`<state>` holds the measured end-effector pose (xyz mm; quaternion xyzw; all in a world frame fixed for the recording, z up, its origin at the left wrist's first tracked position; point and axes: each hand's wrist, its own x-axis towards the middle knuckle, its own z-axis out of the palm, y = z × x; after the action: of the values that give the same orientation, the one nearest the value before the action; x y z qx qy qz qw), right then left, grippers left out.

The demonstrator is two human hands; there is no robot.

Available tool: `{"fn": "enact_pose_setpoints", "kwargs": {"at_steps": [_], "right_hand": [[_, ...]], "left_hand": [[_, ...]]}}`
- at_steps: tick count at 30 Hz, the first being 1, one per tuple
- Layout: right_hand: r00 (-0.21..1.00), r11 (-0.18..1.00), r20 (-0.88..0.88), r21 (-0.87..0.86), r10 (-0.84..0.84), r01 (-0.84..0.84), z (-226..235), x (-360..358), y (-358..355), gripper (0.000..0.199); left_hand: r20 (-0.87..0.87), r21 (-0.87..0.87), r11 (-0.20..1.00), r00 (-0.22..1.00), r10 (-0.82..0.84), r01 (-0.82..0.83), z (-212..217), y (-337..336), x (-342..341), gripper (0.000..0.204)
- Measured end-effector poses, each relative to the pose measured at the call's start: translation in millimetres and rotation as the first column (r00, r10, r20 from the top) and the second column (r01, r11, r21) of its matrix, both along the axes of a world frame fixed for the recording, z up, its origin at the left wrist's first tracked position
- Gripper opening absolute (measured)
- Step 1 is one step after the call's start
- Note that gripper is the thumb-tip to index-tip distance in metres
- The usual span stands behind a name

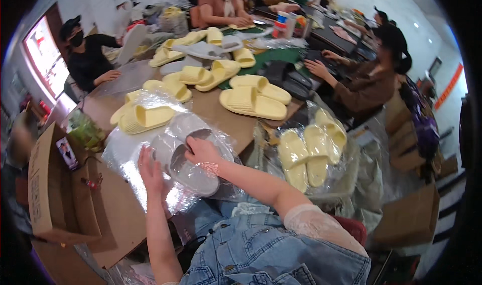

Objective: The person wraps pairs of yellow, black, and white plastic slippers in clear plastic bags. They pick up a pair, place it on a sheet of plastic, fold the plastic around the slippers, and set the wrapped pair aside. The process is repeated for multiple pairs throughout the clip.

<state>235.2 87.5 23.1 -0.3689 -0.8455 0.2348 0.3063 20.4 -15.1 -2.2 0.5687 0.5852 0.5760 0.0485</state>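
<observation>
A pair of grey slippers (187, 160) lies inside a clear plastic bag (211, 134) at the near edge of the brown table (216, 112). My right hand (201, 150) presses on top of the bagged slippers, fingers curled over the upper one. My left hand (149, 172) lies flat against the bag's left side, fingers spread. Just behind, a pair of yellow slippers (143, 115) rests under another clear bag.
Several loose yellow slippers (253, 97) and grey ones (203, 49) cover the table. Bagged yellow slippers (311, 149) fill a bin at my right. An open cardboard box (55, 184) stands at my left. People sit around the table's far sides.
</observation>
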Motion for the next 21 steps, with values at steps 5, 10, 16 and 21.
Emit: {"fn": "enact_pose_setpoints", "kwargs": {"at_steps": [5, 10, 16, 21], "right_hand": [[0.993, 0.998, 0.111, -0.048, 0.041, -0.036, 18, 103, -13, 0.027], [0.975, 0.954, 0.124, -0.219, -0.183, 0.207, 20, 247, -13, 0.030], [0.791, 0.772, -0.052, -0.263, -0.610, 0.578, 58, 362, -43, 0.026], [0.585, 0.524, 0.158, -0.306, -0.795, 0.795, 20, 449, -33, 0.036]], "left_hand": [[0.537, -0.098, 0.995, 0.842, 0.052, 0.001, 11, 6, 13, 0.043], [0.109, -0.203, 0.977, 0.990, 0.089, -0.066, -2, 8, 1, 0.036], [0.009, -0.222, 0.968, 0.993, 0.121, -0.116, 4, 4, 4, 0.034], [-0.065, -0.231, 0.964, 0.990, 0.123, -0.135, -4, 6, 0, 0.035]]}}
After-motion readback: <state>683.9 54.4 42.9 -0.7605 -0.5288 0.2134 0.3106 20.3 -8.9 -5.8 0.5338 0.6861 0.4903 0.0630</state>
